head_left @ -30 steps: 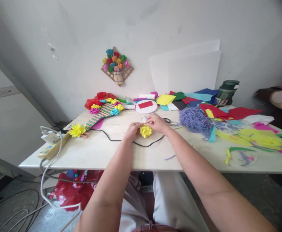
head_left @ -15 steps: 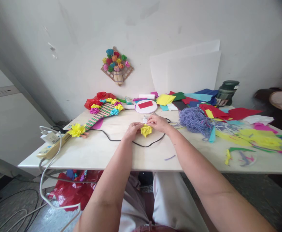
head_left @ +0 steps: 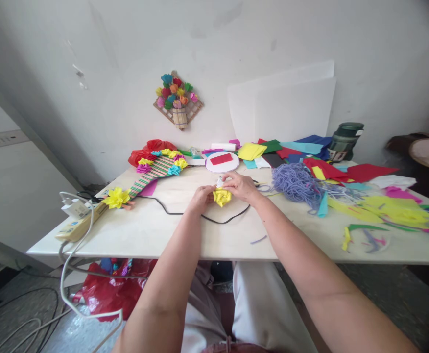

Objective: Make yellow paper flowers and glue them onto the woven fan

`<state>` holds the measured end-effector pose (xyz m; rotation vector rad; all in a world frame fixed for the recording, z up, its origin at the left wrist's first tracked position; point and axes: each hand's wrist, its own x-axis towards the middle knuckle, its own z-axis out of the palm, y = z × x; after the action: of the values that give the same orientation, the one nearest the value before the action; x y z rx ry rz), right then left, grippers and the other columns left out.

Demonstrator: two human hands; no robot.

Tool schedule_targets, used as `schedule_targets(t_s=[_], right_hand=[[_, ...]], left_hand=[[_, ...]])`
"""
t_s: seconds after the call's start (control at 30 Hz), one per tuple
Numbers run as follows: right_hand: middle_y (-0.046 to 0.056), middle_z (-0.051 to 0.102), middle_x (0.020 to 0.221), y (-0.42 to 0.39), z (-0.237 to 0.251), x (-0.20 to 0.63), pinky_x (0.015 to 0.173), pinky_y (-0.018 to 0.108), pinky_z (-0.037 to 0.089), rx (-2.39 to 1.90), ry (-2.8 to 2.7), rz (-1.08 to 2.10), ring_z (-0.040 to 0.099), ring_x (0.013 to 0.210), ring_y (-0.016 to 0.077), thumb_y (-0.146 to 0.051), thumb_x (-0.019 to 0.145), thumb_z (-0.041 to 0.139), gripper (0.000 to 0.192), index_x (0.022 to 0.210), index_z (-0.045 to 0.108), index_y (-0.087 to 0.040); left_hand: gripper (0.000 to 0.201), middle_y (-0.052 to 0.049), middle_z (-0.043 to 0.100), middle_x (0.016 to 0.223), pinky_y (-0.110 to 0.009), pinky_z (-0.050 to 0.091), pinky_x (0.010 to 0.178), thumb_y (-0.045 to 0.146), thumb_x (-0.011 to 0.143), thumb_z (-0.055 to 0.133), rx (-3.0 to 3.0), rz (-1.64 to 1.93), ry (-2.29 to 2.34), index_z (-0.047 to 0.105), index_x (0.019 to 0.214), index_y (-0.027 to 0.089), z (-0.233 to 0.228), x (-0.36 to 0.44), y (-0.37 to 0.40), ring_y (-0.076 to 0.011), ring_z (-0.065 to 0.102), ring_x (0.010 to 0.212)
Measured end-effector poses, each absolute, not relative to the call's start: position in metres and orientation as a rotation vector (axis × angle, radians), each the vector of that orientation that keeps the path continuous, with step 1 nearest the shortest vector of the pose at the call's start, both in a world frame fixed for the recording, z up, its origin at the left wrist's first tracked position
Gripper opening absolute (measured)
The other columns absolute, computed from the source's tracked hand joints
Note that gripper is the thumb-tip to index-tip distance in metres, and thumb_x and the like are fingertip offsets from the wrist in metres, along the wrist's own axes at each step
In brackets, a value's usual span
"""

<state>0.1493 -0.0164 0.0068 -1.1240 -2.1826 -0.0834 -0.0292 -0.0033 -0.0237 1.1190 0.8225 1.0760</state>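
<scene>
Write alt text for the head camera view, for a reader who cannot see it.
Both hands, the left hand and the right hand, hold a crumpled yellow paper flower over a white table. Purple yarn and coloured paper scraps lie right; a flower-trimmed woven piece lies left.

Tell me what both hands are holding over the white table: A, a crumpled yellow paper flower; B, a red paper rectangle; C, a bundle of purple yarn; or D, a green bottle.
A: the left hand and right hand close their fingers on the crumpled yellow paper flower between them.
</scene>
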Motion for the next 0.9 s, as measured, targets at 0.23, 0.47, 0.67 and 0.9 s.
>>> schedule_targets(t_s=[0.23,0.47,0.67,0.9], right_hand=[[-0.002,0.067,0.106,-0.0186,0.009,0.1472,0.065,0.025,0.041,-1.162,-2.181,-0.058,0.061,0.079,0.014,-0.024,0.08,0.062,0.012,0.08,0.073,-0.027],[-0.002,0.067,0.102,-0.019,0.0096,0.1461,0.063,0.024,0.041,-1.198,-2.11,0.014,0.058,0.071,0.0113,-0.022,0.077,0.064,0.009,0.076,0.073,-0.025],[0.0,0.065,0.098,-0.0135,0.0055,0.148,0.061,0.023,0.041,-1.172,-2.009,0.11,0.057,0.071,0.0104,-0.017,0.073,0.066,0.008,0.073,0.072,-0.021],[0.0,0.064,0.096,-0.0114,0.0046,0.1487,0.062,0.023,0.043,-1.194,-1.949,0.148,0.057,0.072,0.0105,-0.014,0.071,0.065,0.009,0.072,0.072,-0.021]], left_hand=[[0.023,-0.008,0.066,0.062,-0.027,0.047,0.059,0.031,0.06,0.066,1.086,1.068,0.852,0.063,0.07,0.01,-0.0211,-0.0288,-0.0043,-0.018,0.063,0.06],[0.02,-0.011,0.069,0.067,-0.031,0.051,0.067,0.027,0.065,0.057,1.033,1.065,0.885,0.065,0.072,0.01,-0.0193,-0.0276,-0.0031,-0.021,0.067,0.066],[0.025,-0.013,0.071,0.077,-0.033,0.052,0.071,0.026,0.064,0.057,1.073,1.042,0.786,0.067,0.08,0.009,-0.0175,-0.0292,-0.007,-0.0224,0.068,0.074],[0.025,-0.014,0.071,0.08,-0.037,0.053,0.074,0.02,0.059,0.059,1.081,1.043,0.723,0.069,0.078,0.008,-0.0172,-0.0289,-0.0084,-0.0262,0.067,0.082]])
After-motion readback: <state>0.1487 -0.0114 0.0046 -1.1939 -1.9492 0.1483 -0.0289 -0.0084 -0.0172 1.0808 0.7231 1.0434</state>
